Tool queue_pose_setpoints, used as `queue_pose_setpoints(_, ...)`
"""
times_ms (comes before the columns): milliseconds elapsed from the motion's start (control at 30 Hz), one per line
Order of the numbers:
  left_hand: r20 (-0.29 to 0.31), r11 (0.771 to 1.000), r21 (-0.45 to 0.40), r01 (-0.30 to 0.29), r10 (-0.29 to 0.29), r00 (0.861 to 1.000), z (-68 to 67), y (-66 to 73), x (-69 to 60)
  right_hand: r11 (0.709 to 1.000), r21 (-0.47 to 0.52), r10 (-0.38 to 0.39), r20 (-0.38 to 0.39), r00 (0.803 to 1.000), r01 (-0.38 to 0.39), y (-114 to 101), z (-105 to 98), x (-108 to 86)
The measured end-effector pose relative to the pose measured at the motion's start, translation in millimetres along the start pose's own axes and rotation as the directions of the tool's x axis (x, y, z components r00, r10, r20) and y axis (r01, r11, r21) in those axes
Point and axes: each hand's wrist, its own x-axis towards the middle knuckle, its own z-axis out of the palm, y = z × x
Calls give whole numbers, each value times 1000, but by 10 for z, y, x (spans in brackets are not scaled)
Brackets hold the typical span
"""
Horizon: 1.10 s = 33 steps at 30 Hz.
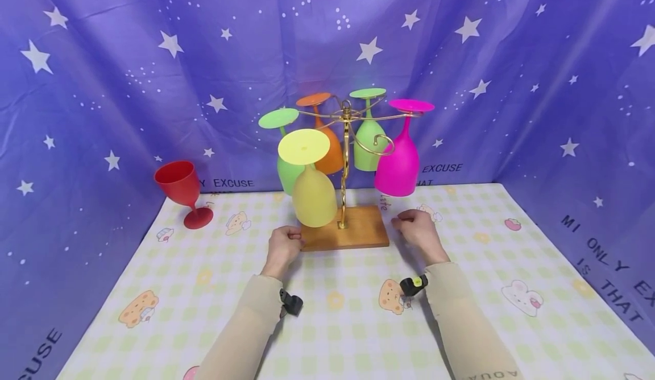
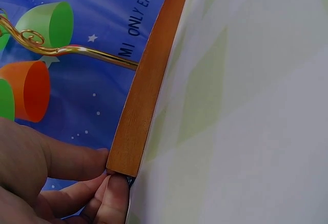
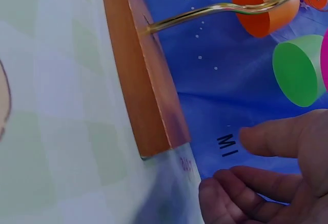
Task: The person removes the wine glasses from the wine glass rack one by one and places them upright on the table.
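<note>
A gold wine glass rack stands upright on a wooden base. Upside down from its arms hang a yellow goblet, a pink goblet, an orange goblet, a green goblet and another green goblet. One curled arm at the front right carries no goblet. My left hand pinches the base's left end, thumb on the upper edge and fingers against the end face in the left wrist view. Beyond the base's right end, my right hand holds nothing, thumb and fingers apart, loosely bent.
A red goblet stands upright on the table at the far left. The table wears a checked cloth with cartoon prints. Behind it and at both sides hangs a blue star-patterned curtain.
</note>
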Motion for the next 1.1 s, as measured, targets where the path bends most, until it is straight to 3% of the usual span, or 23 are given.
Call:
queue_pose_setpoints(267, 0, 1000, -21, -7, 7, 1000, 6, -5, -2, 999, 18, -45, -88, 995, 47, -34, -134, -17)
queue_pose_setpoints(467, 9, 1000, -26, -2, 2, 1000, 1, -12, -1, 995, 21, -92, -182, 979, 98, -56, -259, 9)
queue_pose_setpoints(833, 2, 1000, -26, -5, 5, 1000, 14, -31, 20, 975, -74, -221, -284, 933, 209, -270, -632, 74)
queue_pose_setpoints(1100, -1, 999, -36, -11, 11, 1000, -4, -13, 2, 949, -142, -313, -334, 889, 281, -472, -910, 104)
